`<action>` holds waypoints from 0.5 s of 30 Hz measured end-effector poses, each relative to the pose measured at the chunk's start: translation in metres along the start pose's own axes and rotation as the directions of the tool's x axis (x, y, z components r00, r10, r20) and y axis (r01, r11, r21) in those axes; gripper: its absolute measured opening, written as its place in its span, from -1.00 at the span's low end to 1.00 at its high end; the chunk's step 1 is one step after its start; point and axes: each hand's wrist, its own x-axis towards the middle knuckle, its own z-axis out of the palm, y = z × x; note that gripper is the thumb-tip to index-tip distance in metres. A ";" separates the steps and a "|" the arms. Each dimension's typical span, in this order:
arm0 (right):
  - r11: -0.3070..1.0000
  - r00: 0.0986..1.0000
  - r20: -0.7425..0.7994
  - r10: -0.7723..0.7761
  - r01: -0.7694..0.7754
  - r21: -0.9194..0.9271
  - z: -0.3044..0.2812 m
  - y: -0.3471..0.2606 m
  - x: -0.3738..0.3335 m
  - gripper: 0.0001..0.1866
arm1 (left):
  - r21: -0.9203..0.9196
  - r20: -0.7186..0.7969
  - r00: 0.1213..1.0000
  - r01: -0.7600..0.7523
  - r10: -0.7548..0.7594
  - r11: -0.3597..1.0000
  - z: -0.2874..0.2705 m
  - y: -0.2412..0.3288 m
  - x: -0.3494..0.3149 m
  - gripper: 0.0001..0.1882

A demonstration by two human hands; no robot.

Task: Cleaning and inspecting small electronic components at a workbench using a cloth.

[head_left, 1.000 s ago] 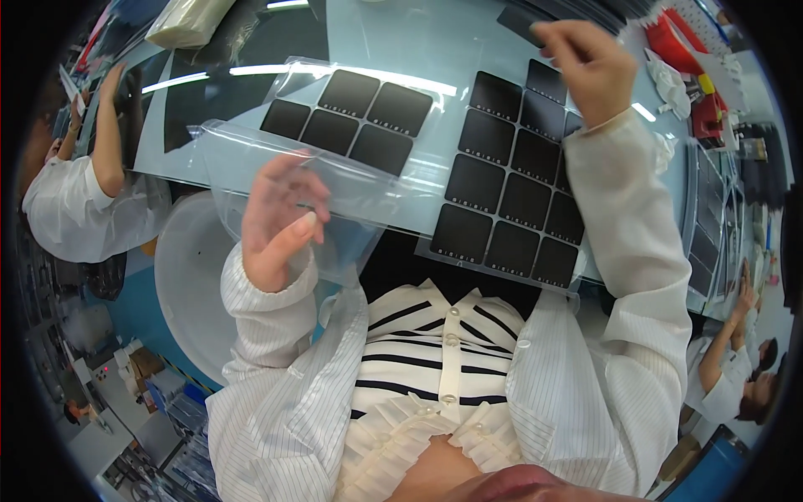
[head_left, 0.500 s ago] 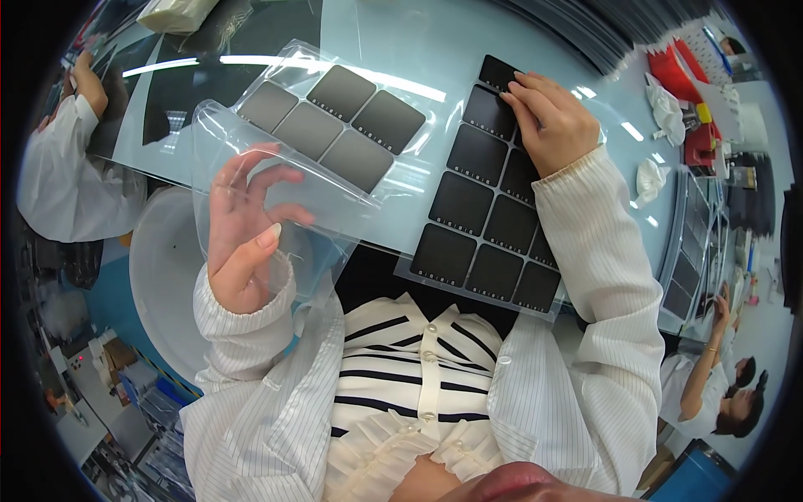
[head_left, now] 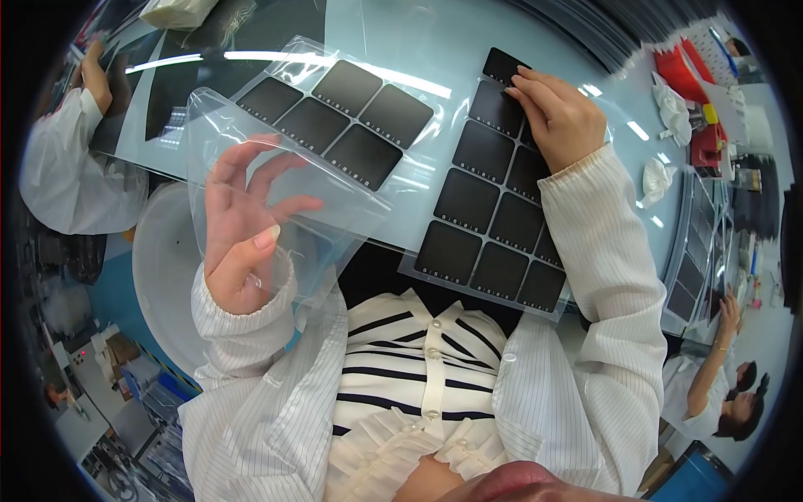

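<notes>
My left hand (head_left: 242,217) is curled with its fingers spread behind a loose clear plastic film (head_left: 205,146); the thumb shows in front, and the film hangs over the hand. Touching this film lies a clear sheet with several dark rounded squares (head_left: 314,125). My right hand (head_left: 570,121) has its thumb and fingertips pinched at the upper right corner of a dark square (head_left: 495,107) on a longer sheet of such squares (head_left: 467,201). Whether that corner is lifted I cannot tell. Part of the right column is hidden under the hand and sleeve.
The pale glossy table (head_left: 393,50) has its near edge below both sheets. A white round bin (head_left: 163,284) stands at lower left. Crumpled white tissue (head_left: 657,181) and red bins (head_left: 677,71) are to the right. Other people sit at both sides, one with a sleeve (head_left: 71,171) at left.
The squares on the left sheet look darker, with less glare. The film's upper corner has risen slightly. Both hands keep nearly the same pose.
</notes>
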 end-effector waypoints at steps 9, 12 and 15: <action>0.999 0.998 0.064 0.010 -0.006 -0.054 -0.008 -0.001 0.005 -0.85 | -0.005 0.047 0.996 -0.069 0.069 0.998 0.008 0.003 0.004 -0.19; 0.965 0.996 0.049 0.080 -0.090 0.245 -0.035 -0.032 0.026 -0.79 | -0.029 0.109 0.988 -0.105 0.107 0.994 0.012 0.002 0.004 -0.23; 0.725 0.993 0.118 0.031 -0.103 0.681 -0.063 -0.081 0.043 -0.68 | -0.003 0.225 0.961 -0.163 0.160 0.987 0.018 0.005 0.005 -0.29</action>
